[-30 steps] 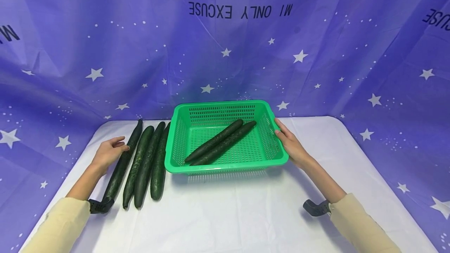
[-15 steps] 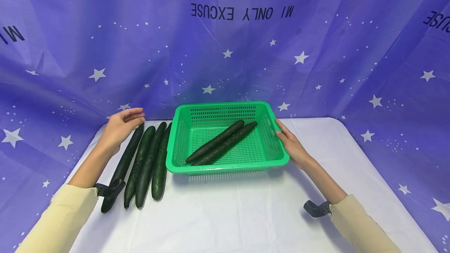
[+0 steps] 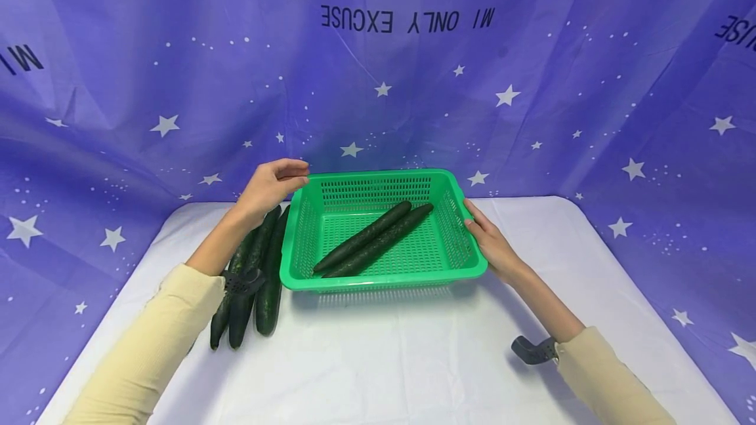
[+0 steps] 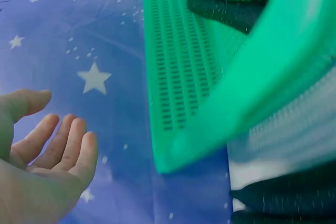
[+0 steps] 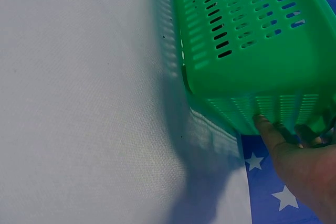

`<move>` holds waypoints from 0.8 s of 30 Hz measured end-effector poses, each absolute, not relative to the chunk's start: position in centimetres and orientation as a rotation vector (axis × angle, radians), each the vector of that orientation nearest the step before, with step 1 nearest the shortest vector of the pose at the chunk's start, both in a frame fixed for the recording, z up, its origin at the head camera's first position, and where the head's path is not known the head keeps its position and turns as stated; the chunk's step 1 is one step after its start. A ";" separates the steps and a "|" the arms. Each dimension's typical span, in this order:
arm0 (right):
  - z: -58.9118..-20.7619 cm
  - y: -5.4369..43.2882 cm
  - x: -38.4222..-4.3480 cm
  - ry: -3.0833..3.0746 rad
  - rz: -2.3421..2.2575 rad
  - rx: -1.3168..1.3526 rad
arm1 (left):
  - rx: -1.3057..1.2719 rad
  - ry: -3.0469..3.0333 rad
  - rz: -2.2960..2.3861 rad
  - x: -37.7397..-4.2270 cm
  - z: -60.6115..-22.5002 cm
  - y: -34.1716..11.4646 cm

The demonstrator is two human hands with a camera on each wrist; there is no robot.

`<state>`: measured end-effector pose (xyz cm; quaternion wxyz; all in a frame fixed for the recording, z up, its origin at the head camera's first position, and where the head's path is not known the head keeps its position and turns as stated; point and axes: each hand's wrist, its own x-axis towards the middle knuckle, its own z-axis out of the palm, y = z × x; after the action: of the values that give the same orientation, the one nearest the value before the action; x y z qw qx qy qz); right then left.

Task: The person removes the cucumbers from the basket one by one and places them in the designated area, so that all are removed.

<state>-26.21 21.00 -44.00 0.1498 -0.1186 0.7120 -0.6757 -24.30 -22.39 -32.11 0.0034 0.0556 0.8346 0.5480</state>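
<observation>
now green basket (image 3: pixel 378 281) between hands: left hand (image 3: pixel 270 185) near corner, right hand (image 3: pixel 490 244) touching side.

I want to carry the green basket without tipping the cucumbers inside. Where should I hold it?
Hold the green basket by the rims of its two short sides, one hand coming in from each side. The right hand already rests on one side; the left hand hovers open near the opposite far corner. The two cucumbers lie diagonally, so an even two-sided hold probably keeps it level.
</observation>
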 end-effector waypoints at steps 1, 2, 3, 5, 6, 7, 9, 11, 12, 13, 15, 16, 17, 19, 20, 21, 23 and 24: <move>-44.0 21.0 -26.2 2.045 -1.941 -0.343 | 0.184 2.597 1.713 -24.7 -32.2 -21.9; -44.0 21.0 -26.3 2.045 -1.941 -0.346 | 0.195 2.575 1.712 -25.1 -32.4 -21.5; -44.0 21.0 -26.3 2.043 -1.942 -0.347 | 0.199 2.552 1.707 -25.5 -32.6 -21.1; -44.1 21.1 -26.3 2.045 -1.942 -0.349 | 0.212 2.499 1.708 -26.2 -32.9 -20.1; -44.1 21.1 -26.3 2.045 -1.940 -0.351 | 0.216 2.471 1.707 -26.5 -33.1 -19.7; -44.1 21.1 -26.3 2.045 -1.938 -0.351 | 0.220 2.449 1.701 -26.8 -33.3 -19.2; -44.1 21.1 -26.3 2.048 -1.935 -0.350 | 0.229 2.413 1.673 -27.4 -33.7 -18.3; -44.1 21.1 -26.3 2.054 -1.929 -0.353 | 0.227 2.372 1.653 -28.0 -34.2 -17.4; -44.1 21.1 -26.3 2.054 -1.929 -0.354 | 0.221 2.351 1.641 -28.2 -34.5 -16.9; -44.1 21.1 -26.3 2.056 -1.928 -0.355 | 0.219 2.329 1.627 -28.4 -34.8 -16.5; -44.2 21.1 -26.3 2.059 -1.928 -0.358 | 0.207 2.279 1.611 -28.9 -35.5 -15.7; -44.2 21.1 -26.3 2.057 -1.929 -0.360 | 0.199 2.253 1.610 -29.1 -35.8 -15.4; -44.1 21.1 -26.3 2.055 -1.930 -0.359 | 0.186 2.235 1.603 -29.3 -36.2 -15.1; -44.2 21.1 -26.3 2.051 -1.933 -0.358 | 0.176 2.202 1.586 -29.6 -36.8 -14.5; -44.2 21.1 -26.3 2.052 -1.934 -0.356 | 0.167 2.187 1.579 -29.8 -37.0 -14.3; -44.2 21.1 -26.3 2.051 -1.936 -0.353 | 0.159 2.172 1.572 -29.9 -37.1 -14.1; -44.2 21.1 -26.3 2.054 -1.935 -0.349 | 0.148 2.149 1.550 -30.2 -37.4 -13.7; -44.2 21.1 -26.3 2.057 -1.934 -0.349 | 0.149 2.139 1.537 -30.3 -37.6 -13.5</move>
<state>-26.34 21.13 -44.18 0.1479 -0.1215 0.7150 -0.6724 -30.32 -13.54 -37.57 0.2488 0.0546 0.7853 0.5643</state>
